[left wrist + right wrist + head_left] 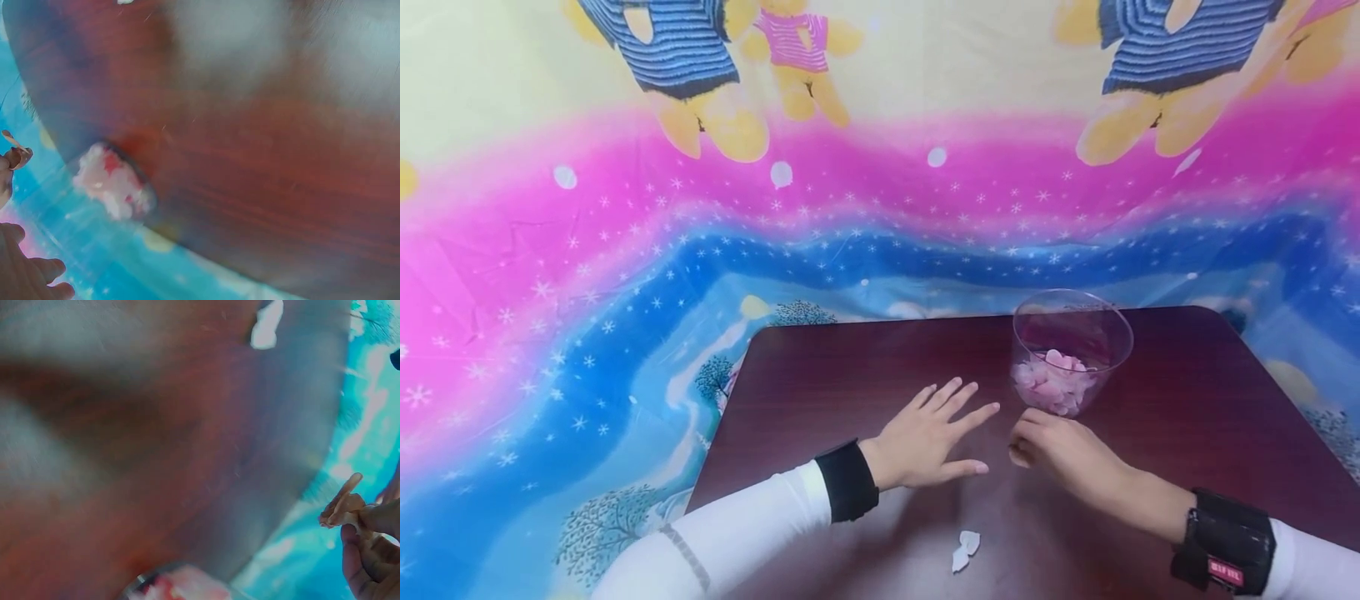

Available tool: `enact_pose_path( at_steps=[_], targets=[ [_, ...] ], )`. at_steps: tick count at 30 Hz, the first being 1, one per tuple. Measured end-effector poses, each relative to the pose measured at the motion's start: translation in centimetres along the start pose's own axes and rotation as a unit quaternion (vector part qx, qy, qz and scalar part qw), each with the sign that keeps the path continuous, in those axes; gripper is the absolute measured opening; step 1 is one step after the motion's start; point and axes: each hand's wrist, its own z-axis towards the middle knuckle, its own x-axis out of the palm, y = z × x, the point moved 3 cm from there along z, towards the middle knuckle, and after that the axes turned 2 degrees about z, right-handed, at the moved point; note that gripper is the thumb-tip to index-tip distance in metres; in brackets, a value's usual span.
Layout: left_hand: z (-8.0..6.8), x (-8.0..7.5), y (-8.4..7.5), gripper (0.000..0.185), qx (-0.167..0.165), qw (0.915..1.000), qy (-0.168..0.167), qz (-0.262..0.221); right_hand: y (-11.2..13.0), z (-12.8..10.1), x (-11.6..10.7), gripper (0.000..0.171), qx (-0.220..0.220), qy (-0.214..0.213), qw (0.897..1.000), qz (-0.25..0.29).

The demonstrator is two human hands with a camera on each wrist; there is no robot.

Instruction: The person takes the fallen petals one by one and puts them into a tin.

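Backdrop: loud cartoon-bear sheet (625,250) in pink and blue, draped behind and under a dark reddish tabletop (850,367).

Cup: clear plastic cup (1070,350) standing upright toward the tabletop's far edge, right of middle, roughly a third full of pink petals (1054,383).

Right hand: right hand (1060,454) just in front of the cup, close to its base, fingers curled in. Right wrist view shows fingertips (369,531) pinching a small pale petal (340,509), so holding one, not empty.

Left hand: left hand (928,437) lying flat on the tabletop near the middle, fingers straight and spread, gripping nothing, just left of the right hand.

Leftovers: white petal scrap (965,550) lying near the tabletop's near edge, between the two wrists, well apart from the cup.

Progress guess: looks mostly done, with a heap already in the cup, one petal in the fingers not yet dropped in, and that white scrap on the tabletop waiting. No other loose petals visible, though both wrist views are pretty blurry.
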Motion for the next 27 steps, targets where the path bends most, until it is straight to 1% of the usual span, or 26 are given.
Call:
enact_pose_path(
  at_steps=[2, 6, 9, 11, 16, 21, 27],
  targets=[
    [0.4, -0.8, 0.2, 0.08, -0.002, 1.0, -0.006, 0.007, -0.2, 0.5, -1.0, 0.033, 0.003, -0.006, 1.0, -0.013],
    [1.1, -2.2, 0.4, 0.081, -0.003, 0.9997, -0.018, 0.017, -0.5, 1.4, -3.0, 0.026, -0.008, -0.027, 0.999, -0.043],
    [1.5, -3.0, 0.4, 0.081, -0.002, 0.9996, -0.022, 0.02, -0.8, 1.9, -4.2, 0.025, -0.012, -0.033, 0.998, -0.06],
    [1.7, -3.5, 0.4, 0.081, -0.002, 0.9996, -0.022, 0.018, -0.9, 2.1, -4.7, 0.026, -0.007, -0.037, 0.997, -0.062],
    [1.8, -4.0, 0.2, 0.082, 0.002, 0.9998, -0.015, 0.015, -1.0, 2.1, -5.6, 0.03, 0.008, -0.045, 0.998, -0.051],
    [1.8, -4.2, 0.0, 0.082, 0.002, 0.9998, -0.012, 0.015, -1.3, 2.2, -6.0, 0.028, 0.0, -0.046, 0.997, -0.057],
    [1.8, -4.0, -0.3, 0.081, 0.003, 0.9999, -0.008, 0.013, -2.7, 2.5, -6.6, 0.029, 0.01, -0.049, 0.997, -0.061]
  ],
)
